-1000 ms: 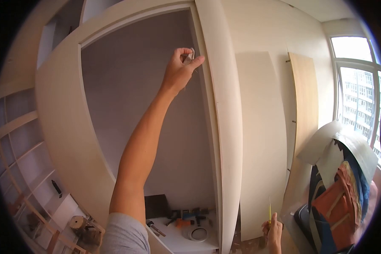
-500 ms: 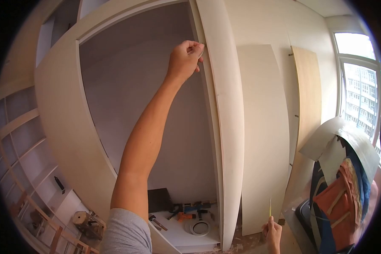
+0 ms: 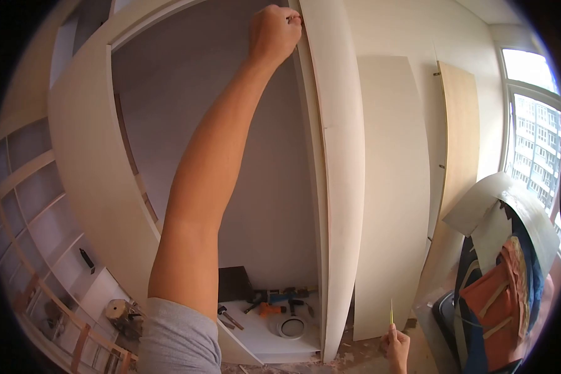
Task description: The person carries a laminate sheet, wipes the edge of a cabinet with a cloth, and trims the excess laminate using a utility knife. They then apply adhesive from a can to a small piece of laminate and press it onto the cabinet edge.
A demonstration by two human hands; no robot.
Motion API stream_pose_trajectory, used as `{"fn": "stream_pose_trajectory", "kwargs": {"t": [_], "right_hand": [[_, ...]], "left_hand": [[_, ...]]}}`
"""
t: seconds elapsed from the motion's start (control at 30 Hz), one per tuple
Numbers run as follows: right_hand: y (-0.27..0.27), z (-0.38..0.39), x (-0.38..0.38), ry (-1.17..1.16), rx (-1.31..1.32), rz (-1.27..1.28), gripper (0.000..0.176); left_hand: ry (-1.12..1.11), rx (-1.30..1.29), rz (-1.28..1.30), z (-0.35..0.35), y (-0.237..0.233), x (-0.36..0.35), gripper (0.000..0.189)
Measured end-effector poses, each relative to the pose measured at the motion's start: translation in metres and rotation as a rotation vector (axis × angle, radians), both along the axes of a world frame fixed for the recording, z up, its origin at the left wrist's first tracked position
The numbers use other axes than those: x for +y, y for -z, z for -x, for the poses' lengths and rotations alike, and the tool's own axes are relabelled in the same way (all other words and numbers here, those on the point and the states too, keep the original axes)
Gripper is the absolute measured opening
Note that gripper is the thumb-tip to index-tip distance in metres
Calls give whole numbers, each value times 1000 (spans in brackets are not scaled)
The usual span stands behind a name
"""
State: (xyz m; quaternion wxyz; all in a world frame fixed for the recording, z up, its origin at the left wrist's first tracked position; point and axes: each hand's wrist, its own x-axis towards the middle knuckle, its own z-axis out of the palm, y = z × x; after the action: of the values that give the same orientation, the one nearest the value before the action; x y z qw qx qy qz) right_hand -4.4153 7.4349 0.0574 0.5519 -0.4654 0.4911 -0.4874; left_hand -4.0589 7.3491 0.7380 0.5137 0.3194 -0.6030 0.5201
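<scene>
My left hand (image 3: 274, 34) is raised high at the right upright (image 3: 311, 112) of the cabinet frame. Its fingers are closed in a pinch by the frame's edge; what they hold, if anything, is too small to make out. Low at the right, my right hand (image 3: 395, 348) is closed around a thin yellow-green tool (image 3: 392, 316). The tool points upward with a fine tip and looks like a slim screwdriver, though its kind is not certain.
Inside the cabinet, the bottom shelf (image 3: 249, 340) bears a white ring (image 3: 292, 326), an orange tool (image 3: 272, 309), hammers (image 3: 232, 318) and a black panel (image 3: 234, 284). Boards (image 3: 389, 187) lean on the wall. A bag (image 3: 498, 305) stands at right beneath a bent sheet (image 3: 505, 187).
My left hand has moved further up along the frame's upright, still closed. My right hand has shifted slightly left and down, keeping the thin tool upright. The view has shifted a little.
</scene>
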Motion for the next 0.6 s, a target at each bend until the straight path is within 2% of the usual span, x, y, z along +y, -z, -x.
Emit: {"fn": "stream_pose_trajectory", "kwargs": {"t": [0.07, 0.13, 0.2, 0.3, 0.37, 0.4, 0.47, 0.5, 0.53, 0.57, 0.6], "right_hand": [[14, -2, -5, 13, 61, 112, 63], [16, -4, -4, 3, 35, 81, 63], [12, -6, -2, -6, 8, 49, 64], [15, -9, -5, -43, 26, -102, 60], [9, -15, -8, -98, -130, 81, 50], [3, -14, -5, -96, -129, 80, 50], [-77, -21, 14, -55, -56, 255, 37], [-83, -21, 8, -82, -28, 358, 36], [-88, -22, 1, -104, -2, 465, 42], [-120, -27, 8, -94, 19, 478, 41], [-157, -32, 20, -85, 46, 487, 41]], "left_hand": [[-90, -44, 10, -8, -4, -6, 24], [-181, -88, 18, -16, 4, -13, 27], [-286, -209, 29, -21, 37, -13, 15], [-194, -217, 18, -18, 104, -8, 10], [46, -91, -84, -15, 121, -7, 9], [47, -90, -85, -15, 119, -6, 9], [-32, -103, -30, -14, 107, -9, 10], [-21, -101, -35, -15, 95, -13, 10], [-78, -113, 51, -16, 73, -18, 9], [-131, -123, 140, -16, 49, -23, 9], [-56, -89, 145, -15, 25, -27, 10]]}}
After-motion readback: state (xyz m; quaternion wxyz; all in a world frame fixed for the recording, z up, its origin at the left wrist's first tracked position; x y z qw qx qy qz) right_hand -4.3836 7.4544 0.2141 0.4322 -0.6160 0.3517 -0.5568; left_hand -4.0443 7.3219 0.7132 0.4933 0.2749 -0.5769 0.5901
